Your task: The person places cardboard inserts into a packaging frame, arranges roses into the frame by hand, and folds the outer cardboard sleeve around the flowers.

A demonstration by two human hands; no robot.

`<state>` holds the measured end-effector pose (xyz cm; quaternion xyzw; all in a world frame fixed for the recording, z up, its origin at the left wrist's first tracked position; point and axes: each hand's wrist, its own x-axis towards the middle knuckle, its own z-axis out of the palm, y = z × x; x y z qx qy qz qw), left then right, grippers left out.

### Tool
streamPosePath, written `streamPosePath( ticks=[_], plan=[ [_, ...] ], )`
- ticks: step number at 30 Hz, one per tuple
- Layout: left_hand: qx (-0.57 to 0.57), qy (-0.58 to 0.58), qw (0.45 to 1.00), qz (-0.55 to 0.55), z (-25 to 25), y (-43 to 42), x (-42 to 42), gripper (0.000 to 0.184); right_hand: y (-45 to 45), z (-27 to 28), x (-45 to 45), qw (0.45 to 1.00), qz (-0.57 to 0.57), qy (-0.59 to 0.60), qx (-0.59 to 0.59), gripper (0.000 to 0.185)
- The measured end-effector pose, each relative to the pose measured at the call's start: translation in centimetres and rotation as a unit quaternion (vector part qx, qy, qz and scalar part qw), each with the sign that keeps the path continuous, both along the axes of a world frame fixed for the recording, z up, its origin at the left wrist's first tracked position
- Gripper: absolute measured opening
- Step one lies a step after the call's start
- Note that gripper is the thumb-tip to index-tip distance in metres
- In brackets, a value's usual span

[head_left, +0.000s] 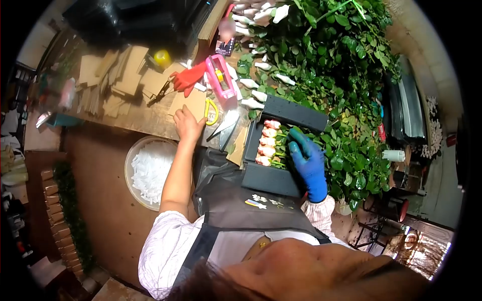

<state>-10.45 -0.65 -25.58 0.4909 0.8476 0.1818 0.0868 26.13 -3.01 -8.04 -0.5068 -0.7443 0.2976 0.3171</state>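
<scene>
My bare left hand (187,125) reaches over the table's near edge, fingers apart, at a piece of brown cardboard (182,102). Close to its thumb lie scissors with yellow handles (212,111), blades pointing toward me. My right hand (305,159), in a blue glove, rests with fingers extended over the green stems of a row of pink roses (268,142). The roses lie on a black corrugated sheet (273,179), whose far side is folded up. Part of the stems is hidden under the glove.
A pink tape dispenser (221,80) and a red glove (190,79) stand beyond the scissors. Cardboard pieces (125,75) are heaped at left, with a yellow tape roll (162,58). Leafy stems (346,100) cover the right side. Below sits a tub (129,173) of white pieces.
</scene>
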Motion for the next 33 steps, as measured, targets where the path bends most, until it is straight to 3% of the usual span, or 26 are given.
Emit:
streamPosePath(
  ticks=[5,6,7,11,12,13,15,16,19,22,27,30,33],
  plan=[
    [-0.019,-0.166,0.986,0.023,1.3,-0.8,0.5,0.111,-1.0,1.4,-0.5,0.998,-0.007,-0.041,0.04,0.035],
    [0.029,-0.208,0.978,0.019,2.9,-1.6,1.4,0.11,-1.0,1.6,-0.5,0.999,-0.011,-0.032,0.038,0.035],
    [0.074,-0.248,0.966,0.013,5.7,-2.7,3.0,0.109,-0.9,1.5,-0.6,0.999,-0.001,0.03,-0.037,0.039],
    [0.149,-0.255,0.934,-0.202,13.8,-6.9,11.4,0.11,-1.8,0.6,-0.6,0.909,0.069,0.233,-0.338,0.066],
    [0.152,-0.236,0.92,-0.273,15.2,-7.5,13.2,0.113,-1.8,1.5,-1.5,0.901,0.077,0.248,-0.348,0.056],
    [0.156,-0.268,0.897,-0.314,15.2,-8.0,14.8,0.116,-1.5,1.8,-1.5,0.929,0.06,0.196,-0.309,0.05],
    [0.181,-0.292,0.88,-0.329,15.0,-8.2,15.4,0.111,-0.6,2.3,-0.5,0.96,0.04,0.146,-0.238,0.042],
    [0.165,-0.303,0.873,-0.345,15.0,-7.7,14.6,0.108,-0.3,3.3,0.1,0.937,-0.02,0.164,-0.307,0.04],
    [0.161,-0.342,0.897,-0.228,13.4,-6.3,12.0,0.06,0.9,2.9,4.1,0.901,-0.042,0.144,-0.407,0.038],
    [0.206,-0.348,0.897,-0.18,11.1,-4.6,10.1,0.03,1.5,1.3,4.8,0.884,-0.025,0.071,-0.462,0.038],
    [0.101,-0.348,0.876,-0.319,12.6,-3.0,11.5,0.023,3.0,-1.0,2.1,0.877,-0.007,0.083,-0.472,0.035],
    [0.112,-0.259,0.814,-0.507,13.5,-0.7,13.4,0.058,3.5,-2.3,1.5,0.896,-0.002,0.025,-0.443,0.035],
    [0.03,-0.15,0.788,-0.597,13.0,1.2,15.5,0.096,3.0,-2.7,1.3,0.934,-0.001,-0.097,-0.344,0.035]
  ],
)
